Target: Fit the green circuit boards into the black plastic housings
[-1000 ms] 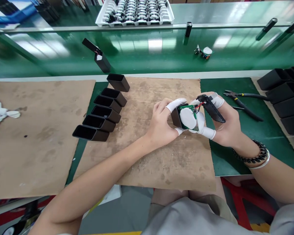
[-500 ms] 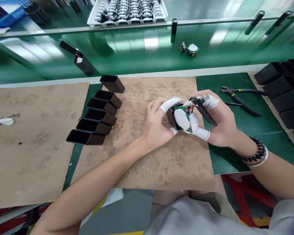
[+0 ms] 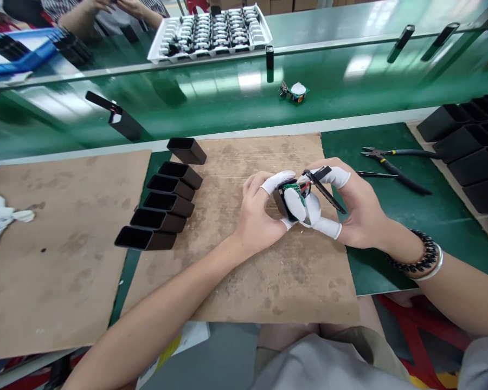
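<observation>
My left hand [image 3: 258,211], white finger cots on its thumb and finger, is closed around a black rectangular housing [image 3: 283,201]. At the housing's open end sits a circuit board assembly [image 3: 296,205] with a white round pad, a strip of green board and red and black wires. My right hand [image 3: 358,208], also in finger cots, grips that assembly at its right side. A black end cap [image 3: 327,192] hangs on the wires against the right fingers. How deep the board lies inside the housing is hidden by my fingers.
Several empty black housings [image 3: 162,203] stand in a row on the cardboard's left. Cutting pliers [image 3: 394,162] and a thin dark tool [image 3: 376,174] lie at right, beside stacked housings [image 3: 467,146]. Beyond are a loose board [image 3: 298,91], a white tray [image 3: 264,40] and another person's hands [image 3: 126,6].
The white-padded board assembly sits slightly closer to the housing, and the end cap has shifted a little with my right fingers. The camera view has tilted up, showing another person behind.
</observation>
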Tool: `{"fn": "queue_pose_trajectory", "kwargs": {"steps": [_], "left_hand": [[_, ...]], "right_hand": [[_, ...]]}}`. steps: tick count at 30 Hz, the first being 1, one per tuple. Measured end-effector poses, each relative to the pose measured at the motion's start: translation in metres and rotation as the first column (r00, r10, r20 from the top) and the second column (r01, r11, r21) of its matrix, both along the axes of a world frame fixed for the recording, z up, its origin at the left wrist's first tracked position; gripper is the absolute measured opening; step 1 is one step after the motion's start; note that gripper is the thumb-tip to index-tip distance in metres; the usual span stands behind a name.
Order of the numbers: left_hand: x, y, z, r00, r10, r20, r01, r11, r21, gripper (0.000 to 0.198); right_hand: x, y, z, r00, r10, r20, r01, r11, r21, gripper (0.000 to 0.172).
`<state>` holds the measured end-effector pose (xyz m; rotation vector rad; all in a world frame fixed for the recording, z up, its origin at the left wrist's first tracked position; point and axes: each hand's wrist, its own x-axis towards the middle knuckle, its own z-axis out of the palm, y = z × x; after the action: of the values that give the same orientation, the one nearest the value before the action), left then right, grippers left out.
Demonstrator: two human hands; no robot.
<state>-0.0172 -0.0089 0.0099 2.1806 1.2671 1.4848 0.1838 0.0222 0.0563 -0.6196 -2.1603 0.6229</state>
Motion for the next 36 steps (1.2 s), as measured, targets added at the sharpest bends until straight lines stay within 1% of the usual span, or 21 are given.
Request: {"fn": "queue_pose_trajectory", "kwargs": {"steps": [4, 8, 11, 13, 15, 17, 18, 19, 20, 22, 23, 25, 26, 27, 28, 29, 30, 31, 32, 34, 36], "left_hand": [[-0.001, 0.000, -0.002, 1.000, 0.013, -0.007, -0.013, 1.000, -0.011, 0.058], [-0.001, 0.000, -0.004, 1.000, 0.026, -0.017, -0.027, 0.997, -0.066, 0.063], [0.000, 0.000, -0.004, 0.999, 0.023, -0.028, -0.028, 0.987, -0.160, 0.064], [0.001, 0.001, -0.004, 1.000, -0.006, -0.012, 0.003, 0.965, -0.261, 0.062], [0.002, 0.002, -0.004, 0.995, -0.057, 0.079, 0.082, 0.923, -0.375, 0.060], [0.001, 0.006, -0.003, 0.965, -0.084, 0.248, 0.195, 0.861, -0.469, 0.062], [-0.001, 0.009, -0.002, 0.938, -0.072, 0.338, 0.243, 0.834, -0.496, 0.064], [-0.003, 0.012, -0.002, 0.909, -0.041, 0.414, 0.270, 0.816, -0.511, 0.066], [-0.006, 0.016, -0.001, 0.883, 0.002, 0.469, 0.274, 0.811, -0.518, 0.069], [-0.012, 0.024, -0.001, 0.850, 0.090, 0.519, 0.234, 0.819, -0.524, 0.070], [-0.014, 0.028, -0.002, 0.847, 0.124, 0.517, 0.205, 0.822, -0.532, 0.069], [-0.017, 0.034, -0.004, 0.859, 0.149, 0.489, 0.154, 0.837, -0.525, 0.071], [-0.017, 0.036, -0.005, 0.869, 0.133, 0.476, 0.141, 0.856, -0.498, 0.072], [-0.016, 0.037, -0.006, 0.878, 0.108, 0.466, 0.134, 0.880, -0.456, 0.075], [-0.016, 0.037, -0.007, 0.883, 0.081, 0.462, 0.130, 0.905, -0.406, 0.077], [-0.015, 0.036, -0.008, 0.886, 0.058, 0.461, 0.130, 0.921, -0.366, 0.079], [-0.015, 0.036, -0.008, 0.887, 0.045, 0.459, 0.134, 0.927, -0.351, 0.080], [-0.015, 0.035, -0.009, 0.888, 0.046, 0.458, 0.138, 0.923, -0.359, 0.080], [-0.015, 0.034, -0.010, 0.887, 0.056, 0.457, 0.137, 0.915, -0.379, 0.079], [-0.017, 0.033, -0.011, 0.887, 0.067, 0.456, 0.141, 0.902, -0.407, 0.080], [-0.019, 0.032, -0.012, 0.888, 0.054, 0.456, 0.151, 0.904, -0.400, 0.080]], "right_hand": [[0.003, 0.001, 0.000, 0.999, 0.002, 0.032, -0.002, 1.000, -0.028, 0.042], [0.001, 0.003, -0.002, 0.998, 0.010, 0.057, -0.007, 0.998, -0.057, 0.042], [-0.002, 0.006, -0.005, 0.999, 0.026, 0.031, -0.023, 0.995, -0.098, 0.040], [-0.002, 0.009, -0.006, 0.999, 0.042, 0.031, -0.036, 0.985, -0.170, 0.040], [0.000, 0.011, -0.006, 0.995, 0.086, 0.059, -0.064, 0.952, -0.300, 0.052], [0.005, 0.013, -0.004, 0.986, 0.156, 0.062, -0.112, 0.886, -0.449, 0.072], [0.007, 0.016, -0.003, 0.982, 0.183, 0.042, -0.136, 0.846, -0.515, 0.079], [0.008, 0.021, -0.002, 0.982, 0.191, 0.013, -0.150, 0.810, -0.567, 0.082], [0.008, 0.028, -0.002, 0.985, 0.174, -0.014, -0.147, 0.783, -0.604, 0.080], [0.003, 0.052, -0.002, 0.995, 0.094, -0.029, -0.090, 0.756, -0.648, 0.069], [-0.003, 0.069, -0.002, 0.999, 0.043, -0.004, -0.035, 0.757, -0.653, 0.063], [-0.022, 0.112, -0.002, 0.993, -0.045, 0.113, 0.107, 0.763, -0.637, 0.058], [-0.035, 0.136, -0.002, 0.976, -0.120, 0.184, 0.207, 0.782, -0.587, 0.060], [-0.050, 0.159, -0.003, 0.939, -0.225, 0.261, 0.331, 0.801, -0.499, 0.063], [-0.066, 0.182, -0.005, 0.888, -0.319, 0.331, 0.438, 0.806, -0.399, 0.068], [-0.083, 0.201, -0.006, 0.833, -0.399, 0.383, 0.526, 0.787, -0.322, 0.074], [-0.099, 0.218, -0.009, 0.788, -0.452, 0.419, 0.583, 0.767, -0.269, 0.081], [-0.114, 0.232, -0.011, 0.749, -0.483, 0.454, 0.622, 0.749, -0.229, 0.085], [-0.127, 0.242, -0.013, 0.726, -0.501, 0.471, 0.640, 0.743, -0.195, 0.085], [-0.145, 0.257, -0.017, 0.718, -0.502, 0.482, 0.637, 0.754, -0.163, 0.073], [-0.151, 0.264, -0.017, 0.735, -0.488, 0.471, 0.614, 0.773, -0.158, 0.057]]}}
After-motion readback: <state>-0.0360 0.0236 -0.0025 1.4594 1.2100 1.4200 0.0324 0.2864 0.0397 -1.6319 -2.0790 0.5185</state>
